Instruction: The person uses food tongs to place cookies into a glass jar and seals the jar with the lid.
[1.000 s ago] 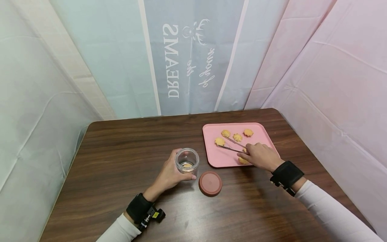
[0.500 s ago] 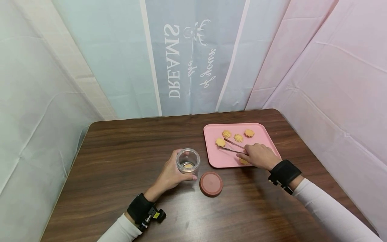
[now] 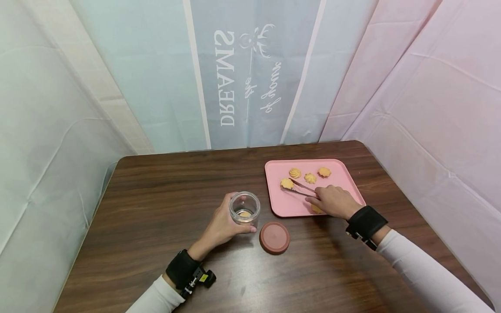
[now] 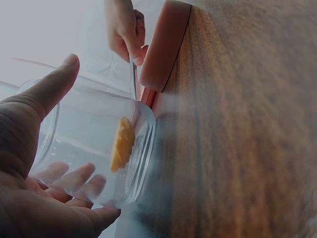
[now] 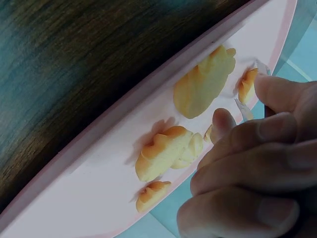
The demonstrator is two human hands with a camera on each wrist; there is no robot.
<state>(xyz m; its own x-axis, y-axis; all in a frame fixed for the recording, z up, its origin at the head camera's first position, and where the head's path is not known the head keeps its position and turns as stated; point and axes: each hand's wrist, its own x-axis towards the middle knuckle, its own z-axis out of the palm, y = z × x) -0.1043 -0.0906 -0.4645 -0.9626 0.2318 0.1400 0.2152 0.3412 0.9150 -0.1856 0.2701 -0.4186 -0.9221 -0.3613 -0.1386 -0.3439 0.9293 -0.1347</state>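
In the head view my left hand (image 3: 220, 226) grips a clear glass jar (image 3: 255, 214) from its left side, thumb in front. A single yellow cookie (image 4: 123, 144) lies on the jar's bottom. My right hand (image 3: 338, 202) holds metal tongs (image 3: 298, 191) over the pink tray (image 3: 279, 209). Their tips lie on either side of a flower-shaped cookie (image 3: 287, 183); whether they press on it I cannot tell. Beyond are a swirled cookie (image 3: 295, 173) and two others. Another cookie (image 3: 316, 209) is partly hidden under the right hand.
A reddish-brown round lid (image 3: 275, 238) lies on the dark wooden table (image 3: 164, 187), between the jar and the tray's near edge. Pale fabric (image 3: 156, 78) hangs behind the table and on both sides.
The tongs' tips have drawn slightly closer together around the flower-shaped cookie. My left hand keeps its grip on the jar. The head view has shifted a little.
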